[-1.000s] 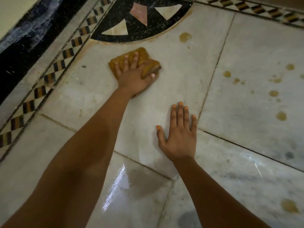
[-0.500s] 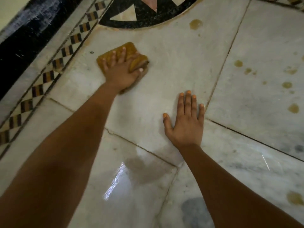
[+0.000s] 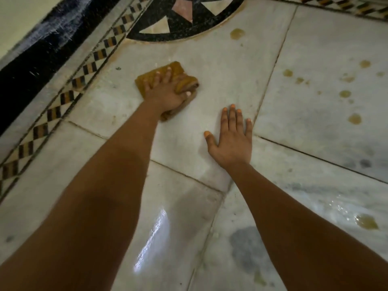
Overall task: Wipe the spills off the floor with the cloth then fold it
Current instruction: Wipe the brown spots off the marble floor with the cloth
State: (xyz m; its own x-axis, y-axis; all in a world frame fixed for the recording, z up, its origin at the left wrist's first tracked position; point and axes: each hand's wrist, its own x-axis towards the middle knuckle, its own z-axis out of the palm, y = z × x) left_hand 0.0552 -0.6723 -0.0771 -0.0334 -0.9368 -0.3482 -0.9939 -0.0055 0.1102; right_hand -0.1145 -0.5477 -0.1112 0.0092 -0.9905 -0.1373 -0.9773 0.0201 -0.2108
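Note:
A bunched mustard-yellow cloth (image 3: 178, 69) lies on the white marble floor (image 3: 220, 85), pressed down by my left hand (image 3: 165, 93), whose fingers spread over it and whose thumb hooks its right fold. My right hand (image 3: 232, 137) rests flat on the floor, fingers apart, holding nothing, to the right of and nearer than the cloth. Brownish spills dot the floor: one (image 3: 237, 34) near the black inlay, several on the right tile, such as a larger drop (image 3: 354, 118), and one (image 3: 366, 221) at the near right.
A black circular inlay (image 3: 184, 28) with pink and cream triangles lies ahead. A checkered border strip (image 3: 69, 89) runs diagonally on the left beside a black band (image 3: 31, 66) and a wall. Wet sheen (image 3: 151, 238) shows on the near tile.
My left hand has slid the cloth back and forth on the tile, first left, now slightly right and nearer. My right hand has stayed planted on the floor.

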